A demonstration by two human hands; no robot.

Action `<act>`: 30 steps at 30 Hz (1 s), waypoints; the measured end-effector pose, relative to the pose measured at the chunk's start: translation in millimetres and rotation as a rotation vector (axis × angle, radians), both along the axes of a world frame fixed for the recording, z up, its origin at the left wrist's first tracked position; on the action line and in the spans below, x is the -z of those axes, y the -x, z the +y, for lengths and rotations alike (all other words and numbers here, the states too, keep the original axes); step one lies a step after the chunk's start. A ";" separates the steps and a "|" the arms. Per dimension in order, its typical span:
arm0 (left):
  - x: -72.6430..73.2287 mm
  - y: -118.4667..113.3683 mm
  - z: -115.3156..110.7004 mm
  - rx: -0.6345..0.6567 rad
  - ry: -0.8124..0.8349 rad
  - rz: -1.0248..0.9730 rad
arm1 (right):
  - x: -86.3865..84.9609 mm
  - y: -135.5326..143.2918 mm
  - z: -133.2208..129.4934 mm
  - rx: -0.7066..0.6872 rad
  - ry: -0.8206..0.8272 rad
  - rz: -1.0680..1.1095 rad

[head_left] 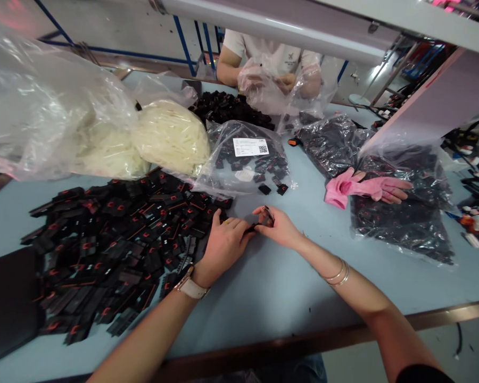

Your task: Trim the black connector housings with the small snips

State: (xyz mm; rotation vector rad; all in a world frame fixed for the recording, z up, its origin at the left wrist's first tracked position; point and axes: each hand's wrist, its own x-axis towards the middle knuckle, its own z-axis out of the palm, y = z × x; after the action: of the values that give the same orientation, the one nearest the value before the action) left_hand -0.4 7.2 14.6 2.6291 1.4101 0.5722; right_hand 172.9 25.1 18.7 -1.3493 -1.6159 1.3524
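My left hand [224, 243], with a watch on its wrist, is closed around a small black plastic connector [253, 227], mostly covered by the fingers. Close beside it, my right hand [278, 227] pinches a small dark piece [268, 213] between thumb and fingers; its exact kind is too small to tell. The fingertips of both hands nearly meet over the table. To the left of my left hand spreads a big loose pile of black connectors [131, 234] with red-orange clips. A clear bag [245, 159] with a white label, holding similar black parts, lies just beyond my hands.
Bags of pale yellow parts [173, 135] stand at the back left. Pink gloves [367, 187] rest on bags of dark parts [403, 229] to the right. A black bin [10, 303] is at the left edge. Across the table, a person [273, 64] handles a clear bag.
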 end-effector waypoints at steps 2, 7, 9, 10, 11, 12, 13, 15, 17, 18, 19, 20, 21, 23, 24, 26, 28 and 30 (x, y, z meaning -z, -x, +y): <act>0.3 -0.1 0.0 0.020 -0.022 0.009 | 1.6 0.6 2.9 -0.032 0.057 0.016; 1.1 0.0 1.3 0.028 -0.017 -0.002 | 1.6 -0.7 7.0 0.021 0.137 0.126; 1.9 0.4 1.8 0.019 0.000 -0.015 | 1.2 -4.0 8.5 0.088 0.177 0.243; 2.2 0.6 2.1 0.014 0.010 -0.020 | 1.3 -6.2 9.5 0.127 0.213 0.322; 2.3 0.8 2.4 0.011 0.020 -0.025 | 1.7 -8.3 10.7 0.169 0.256 0.408; 2.3 1.0 2.7 0.010 0.028 -0.029 | 2.4 -10.1 11.9 0.216 0.298 0.493; 2.1 1.2 3.0 0.009 0.036 -0.031 | 3.3 -11.3 12.9 0.258 0.333 0.571; 1.2 1.6 3.9 0.009 0.046 -0.024 | 5.6 -11.4 13.7 0.310 0.346 0.682; -0.1 2.0 4.8 0.004 0.048 -0.010 | 8.0 -8.0 12.2 0.346 0.280 0.711; -0.7 2.1 5.1 0.000 0.047 -0.001 | 9.1 -5.5 10.7 0.356 0.239 0.695; -1.4 2.3 5.2 -0.003 0.046 0.005 | 10.0 -2.8 8.8 0.366 0.201 0.663; -1.9 2.4 5.3 -0.006 0.045 0.009 | 10.6 -0.1 6.6 0.376 0.167 0.618; -2.3 2.4 5.2 -0.008 0.046 0.013 | 10.9 2.2 4.3 0.380 0.139 0.564; -2.7 2.1 4.8 -0.009 0.050 0.020 | 10.5 5.5 -0.4 0.367 0.075 0.458; -2.7 2.0 4.7 -0.009 0.051 0.023 | 10.2 6.3 -2.7 0.359 0.035 0.413; -2.1 1.6 4.6 -0.011 0.050 0.024 | 10.1 6.7 -7.0 0.344 -0.047 0.342; -1.3 1.6 4.9 -0.015 0.047 0.018 | 11.8 6.2 -10.8 0.327 -0.119 0.294; -0.7 1.7 5.2 -0.017 0.043 0.012 | 15.0 5.4 -13.8 0.298 -0.170 0.248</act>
State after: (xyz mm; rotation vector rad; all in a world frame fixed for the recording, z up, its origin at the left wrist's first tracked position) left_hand -2.1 12.5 15.3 2.5938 1.4335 0.5218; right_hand 167.5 11.3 3.7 -1.2115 -1.2768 1.1276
